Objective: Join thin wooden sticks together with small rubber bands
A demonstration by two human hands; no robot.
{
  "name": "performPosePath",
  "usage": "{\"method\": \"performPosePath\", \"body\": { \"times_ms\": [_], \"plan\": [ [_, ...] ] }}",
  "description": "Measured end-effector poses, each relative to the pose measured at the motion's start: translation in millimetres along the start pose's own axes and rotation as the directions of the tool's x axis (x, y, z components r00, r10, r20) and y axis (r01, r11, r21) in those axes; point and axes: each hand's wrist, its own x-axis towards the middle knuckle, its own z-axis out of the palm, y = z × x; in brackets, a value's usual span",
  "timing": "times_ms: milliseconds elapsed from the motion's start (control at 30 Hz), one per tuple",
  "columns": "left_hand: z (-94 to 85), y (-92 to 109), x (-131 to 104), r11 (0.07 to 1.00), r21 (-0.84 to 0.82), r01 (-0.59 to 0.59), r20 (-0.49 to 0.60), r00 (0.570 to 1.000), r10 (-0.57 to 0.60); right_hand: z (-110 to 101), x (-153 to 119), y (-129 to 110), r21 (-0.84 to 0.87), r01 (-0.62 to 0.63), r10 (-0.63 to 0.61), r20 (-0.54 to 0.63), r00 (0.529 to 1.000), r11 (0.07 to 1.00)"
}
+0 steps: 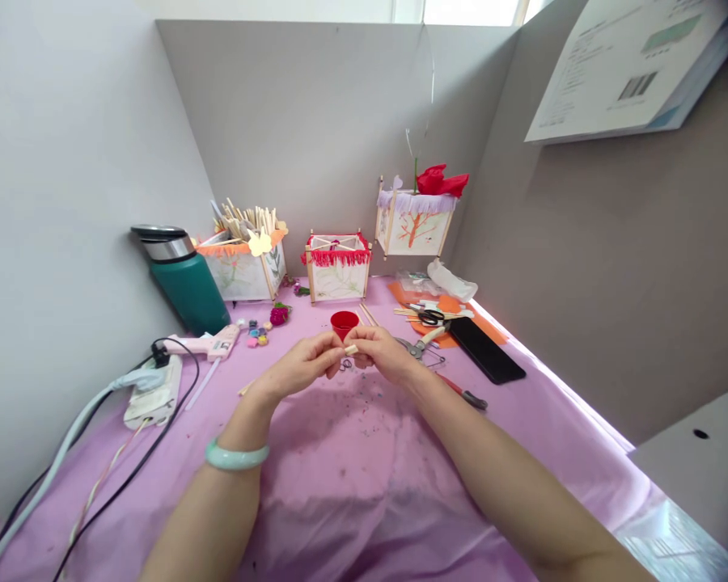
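Observation:
Both hands meet over the middle of the pink cloth, just in front of a red cup (344,322). Between my fingertips is a small pale piece (351,350), too small to name for certain. My right hand (378,353) pinches it from the right. The fingers of my left hand (313,356) are pressed together against its left end. A green bangle (236,455) circles my left wrist. Small dark rings (345,365) lie on the cloth just below my fingertips.
Pliers (423,343), scissors (430,316), a black phone (486,349) and red-handled pliers (461,391) lie right. Leftward are a pink glue gun (209,346), power strip (154,391) and teal bottle (188,283). Behind stand a red-fringed paper box (338,280) and a stick-filled box (243,276).

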Motion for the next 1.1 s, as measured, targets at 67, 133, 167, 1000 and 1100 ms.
{"method": "performPosePath", "body": {
  "times_ms": [67,133,167,1000,1100],
  "plan": [
    [5.5,-5.7,4.5,0.992,0.129,0.002,-0.007,1.0,-0.001,-1.7,-0.3,0.2,-0.032,0.014,-0.016,-0.049,0.999,0.999],
    [11.1,-12.2,10.1,0.974,0.222,0.044,-0.079,0.997,-0.027,-1.1,-2.0,1.3,-0.173,0.094,-0.117,-0.127,0.985,0.98],
    [13.4,-14.9,12.7,0.966,0.245,0.082,-0.133,0.99,-0.05,0.4,-3.2,2.5,-0.284,0.156,-0.206,-0.154,0.966,0.946],
    [8.0,-20.8,11.8,0.975,0.027,0.223,-0.217,0.953,-0.212,15.4,-8.9,9.8,-0.738,0.293,-0.513,-0.084,0.854,0.608],
    [4.1,-15.7,8.2,0.936,-0.288,0.2,-0.168,0.952,-0.255,21.7,-9.8,12.0,-0.702,0.367,-0.543,-0.033,0.839,0.61]
  ]
}}
